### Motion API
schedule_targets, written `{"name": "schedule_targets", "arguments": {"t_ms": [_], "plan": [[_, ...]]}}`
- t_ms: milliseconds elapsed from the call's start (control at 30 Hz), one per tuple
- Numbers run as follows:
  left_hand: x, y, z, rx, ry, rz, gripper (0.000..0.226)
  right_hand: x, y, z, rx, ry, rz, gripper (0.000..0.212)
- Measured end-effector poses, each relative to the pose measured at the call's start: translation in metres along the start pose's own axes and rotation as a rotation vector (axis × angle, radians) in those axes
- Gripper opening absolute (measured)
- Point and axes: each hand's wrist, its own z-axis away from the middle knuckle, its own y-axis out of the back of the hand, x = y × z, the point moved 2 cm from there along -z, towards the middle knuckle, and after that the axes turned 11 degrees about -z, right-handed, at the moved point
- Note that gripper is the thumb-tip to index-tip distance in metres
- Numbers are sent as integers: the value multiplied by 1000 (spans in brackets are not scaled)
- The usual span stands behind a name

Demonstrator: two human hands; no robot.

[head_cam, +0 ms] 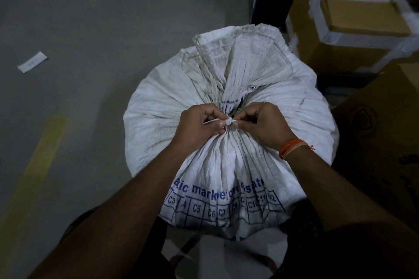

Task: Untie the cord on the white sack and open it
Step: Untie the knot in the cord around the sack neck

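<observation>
Dim grey concrete floor (79,18), crossed at lower left by a faded yellow painted stripe (34,165), with a small white paper slip (32,62) lying well apart from everything else. Upright on that floor, centre of view: white sack (226,97) of woven plastic, bulging full, neck gathered into tight pleats, loose top edge fanned out beyond the knot on the far side. Blue print across the near face, partly legible, over a grid of boxes lettered C3, C5, C6, C7 and onward. Around the gathered neck, thin white cord (229,121), still knotted, one short free end sticking out leftward. Left hand (199,124) curled, thumb and fingertips pinching the cord just left of the knot. Right hand (263,123) likewise curled, fingertips pinching the knot from the right, nearly touching the other hand. Orange thread bracelet (292,148) around the right wrist. At upper right, stacked cardboard boxes (353,13) bound with white tape; beside the sack at right, a darker brown carton (381,133), close to the sack's side.
</observation>
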Motion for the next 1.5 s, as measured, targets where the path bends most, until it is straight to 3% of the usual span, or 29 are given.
{"name": "schedule_targets", "arguments": {"t_ms": [433, 933, 1500], "plan": [[-1, -1, 1, 10, 2, -42, 7, -2, -9, 2, 48, 16, 3, 10], [-2, 0, -4, -12, 57, 73, 15, -8, 9, 3, 2, -21, 21, 9], [-1, -1, -1, -14, -1, -58, 6, -6, -5, 4, 42, 1, 37, 8]]}}
